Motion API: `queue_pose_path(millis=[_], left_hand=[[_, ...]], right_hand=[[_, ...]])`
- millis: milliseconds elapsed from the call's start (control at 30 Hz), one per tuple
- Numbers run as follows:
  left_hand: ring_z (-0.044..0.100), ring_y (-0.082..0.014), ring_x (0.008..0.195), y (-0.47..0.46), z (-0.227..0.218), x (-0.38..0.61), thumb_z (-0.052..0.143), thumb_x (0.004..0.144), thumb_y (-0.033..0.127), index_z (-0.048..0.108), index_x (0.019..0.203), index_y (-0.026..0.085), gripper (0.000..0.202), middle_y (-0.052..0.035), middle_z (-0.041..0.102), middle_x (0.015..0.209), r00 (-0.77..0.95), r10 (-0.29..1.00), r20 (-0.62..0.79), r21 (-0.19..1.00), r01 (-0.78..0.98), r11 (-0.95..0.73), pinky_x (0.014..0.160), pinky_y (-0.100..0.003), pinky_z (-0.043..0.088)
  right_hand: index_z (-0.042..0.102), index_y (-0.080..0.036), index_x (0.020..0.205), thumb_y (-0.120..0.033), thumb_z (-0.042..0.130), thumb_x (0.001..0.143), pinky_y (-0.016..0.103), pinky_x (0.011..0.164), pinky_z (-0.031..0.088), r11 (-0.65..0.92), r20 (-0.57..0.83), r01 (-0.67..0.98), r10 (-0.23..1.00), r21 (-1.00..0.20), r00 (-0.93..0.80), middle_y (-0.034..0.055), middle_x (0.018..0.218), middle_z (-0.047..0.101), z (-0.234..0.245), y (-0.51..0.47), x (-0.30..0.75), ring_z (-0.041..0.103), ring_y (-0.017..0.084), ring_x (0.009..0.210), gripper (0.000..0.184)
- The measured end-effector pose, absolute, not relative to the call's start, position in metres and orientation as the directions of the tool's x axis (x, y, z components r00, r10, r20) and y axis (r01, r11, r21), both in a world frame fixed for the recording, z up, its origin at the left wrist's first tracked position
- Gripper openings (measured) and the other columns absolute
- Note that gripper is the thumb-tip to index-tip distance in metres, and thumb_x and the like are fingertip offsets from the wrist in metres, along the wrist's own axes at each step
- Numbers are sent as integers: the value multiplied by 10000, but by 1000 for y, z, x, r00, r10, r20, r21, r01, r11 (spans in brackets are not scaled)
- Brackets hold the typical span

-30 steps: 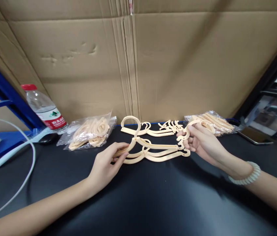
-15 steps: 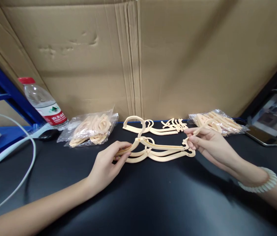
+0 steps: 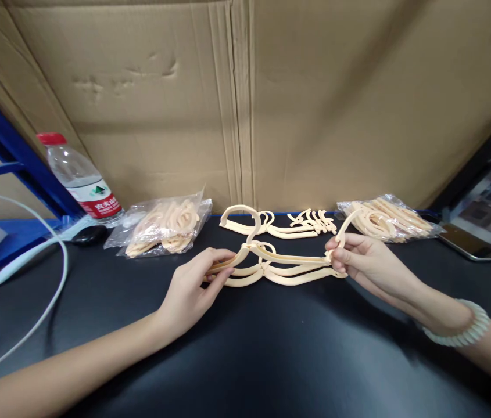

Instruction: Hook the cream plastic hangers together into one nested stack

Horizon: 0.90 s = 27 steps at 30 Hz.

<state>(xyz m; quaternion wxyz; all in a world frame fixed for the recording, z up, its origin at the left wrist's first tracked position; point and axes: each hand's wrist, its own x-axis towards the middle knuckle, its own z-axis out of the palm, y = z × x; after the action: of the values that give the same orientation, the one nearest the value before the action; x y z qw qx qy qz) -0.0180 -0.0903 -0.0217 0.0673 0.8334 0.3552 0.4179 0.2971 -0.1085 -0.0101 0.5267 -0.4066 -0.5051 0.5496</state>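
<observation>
A beige plastic clothes hanger (image 3: 289, 255) with a large curved hook (image 3: 254, 219) is lifted slightly above the black table. My left hand (image 3: 193, 284) is closed around its left arm. At the other end, my right hand (image 3: 365, 261) pinches a slim curved beige piece (image 3: 345, 227), whose lower end meets the tip of the hanger's right arm. Whether the two are joined cannot be made out behind the fingers. Just under the held hanger lie more beige hangers (image 3: 295, 281), flat on the table.
Behind the hands are further hanger parts (image 3: 291, 232) and a pile of small curved pieces (image 3: 315, 222). Clear bags of beige parts lie left (image 3: 162, 226) and right (image 3: 387, 219). A water bottle (image 3: 97, 194), black mouse (image 3: 89, 235), white cable (image 3: 63, 278) and phone (image 3: 467, 242) flank them.
My right hand has turned the slim curved piece from slanting low to more upright, with its lower end against the hanger's right tip. My left hand keeps its grip. The view has shifted slightly.
</observation>
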Motion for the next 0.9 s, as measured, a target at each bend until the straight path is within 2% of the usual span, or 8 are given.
queue_pose_path(millis=[100,167,267,333,600,900], left_hand=[[646,-103,737,-91,-22,-18,581,896,146,571,1049,214,168,7,649,890,406,634,658,405,519,-753,618,-160,526],[645,-110,738,-91,-22,-18,581,896,144,571,1044,213,163,1,652,891,409,628,662,400,515,-758,615,-170,526],[640,-118,733,-92,-22,-18,570,902,145,574,1035,213,149,-6,657,890,409,624,666,392,520,-759,608,-187,524],[634,-117,721,-92,-22,-18,564,905,149,578,1032,213,143,-8,658,885,410,626,663,388,527,-756,603,-192,522],[618,-99,697,-92,-21,-18,564,903,144,581,1021,210,136,5,654,861,418,616,668,375,525,-764,585,-172,502],[624,-116,712,-93,-22,-18,545,916,153,595,1031,205,135,-18,667,877,427,613,664,365,530,-765,590,-191,512]], right_hand=[[631,-170,752,-330,817,724,215,544,421,21,52,-173,983,-985,-176,-5,675,574,-11,-109,296,484,94,591,247],[609,-175,742,-351,796,752,242,645,487,-16,24,-186,977,-982,-213,6,729,592,-10,-110,295,538,118,674,257],[608,-180,791,-380,759,792,315,803,532,-85,-28,-203,964,-975,-266,57,962,645,-7,-113,294,612,188,911,250],[587,-183,791,-381,755,795,325,801,547,-117,-54,-208,956,-971,-287,80,1070,650,-5,-114,293,635,220,972,259],[546,-187,764,-341,801,744,240,614,565,-184,-115,-226,951,-957,-286,45,827,684,-6,-111,298,704,202,805,299],[566,-178,760,-339,796,750,254,678,583,-172,-119,-177,954,-969,-273,70,912,704,-8,-111,301,712,199,803,281]])
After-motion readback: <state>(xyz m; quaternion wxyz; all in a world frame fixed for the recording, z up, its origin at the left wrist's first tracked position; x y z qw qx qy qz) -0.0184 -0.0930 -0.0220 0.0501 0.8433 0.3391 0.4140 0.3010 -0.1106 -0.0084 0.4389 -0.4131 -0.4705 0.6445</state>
